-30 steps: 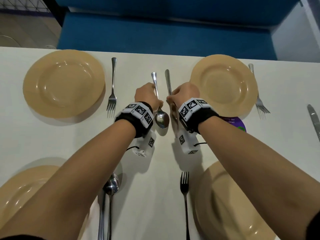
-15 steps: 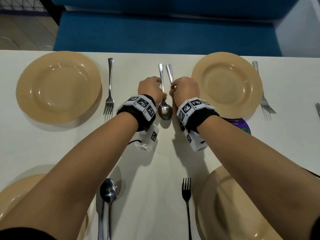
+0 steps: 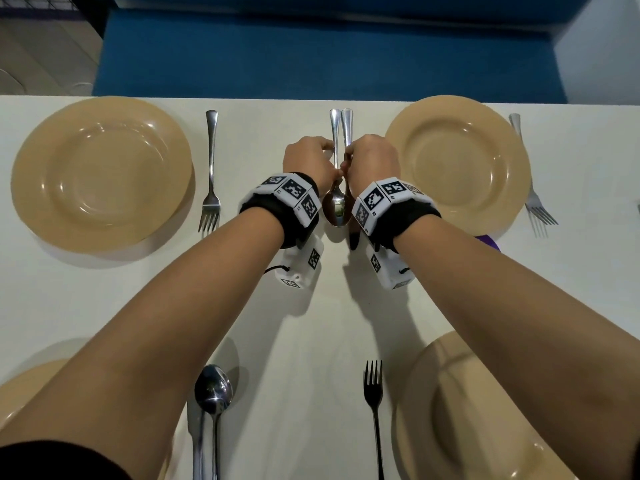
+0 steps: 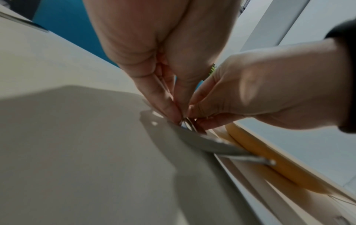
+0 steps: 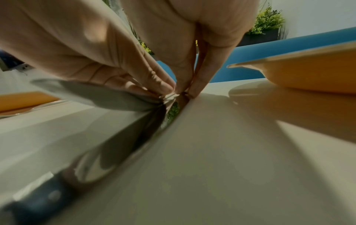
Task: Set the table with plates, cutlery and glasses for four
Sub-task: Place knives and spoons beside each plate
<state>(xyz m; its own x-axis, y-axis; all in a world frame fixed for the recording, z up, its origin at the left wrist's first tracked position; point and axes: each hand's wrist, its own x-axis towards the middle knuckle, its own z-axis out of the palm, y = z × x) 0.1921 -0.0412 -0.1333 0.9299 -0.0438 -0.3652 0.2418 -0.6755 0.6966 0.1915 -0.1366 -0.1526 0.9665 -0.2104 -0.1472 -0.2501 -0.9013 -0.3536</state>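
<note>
A spoon (image 3: 336, 207) and a knife (image 3: 347, 124) lie side by side, handles toward the far edge, between the two far tan plates (image 3: 102, 171) (image 3: 457, 164). My left hand (image 3: 320, 155) pinches the spoon's handle. My right hand (image 3: 360, 155) pinches the knife's handle, and its fingertips (image 5: 194, 91) reach down to the white table (image 3: 311, 341). In the right wrist view the knife blade (image 5: 125, 144) runs toward the camera. The left wrist view shows both hands' fingertips (image 4: 173, 112) meeting over the spoon (image 4: 208, 143).
A fork (image 3: 210, 174) lies right of the far left plate and another fork (image 3: 535, 206) right of the far right plate. Near me are two more plates (image 3: 485, 410) (image 3: 24, 386), a fork (image 3: 374, 403), a spoon (image 3: 213, 389) and a knife (image 3: 194, 445). A blue bench (image 3: 311, 57) is beyond the table.
Both hands have moved toward the far edge. The spoon and knife, angled apart before, have come together and now lie parallel and close beside each other.
</note>
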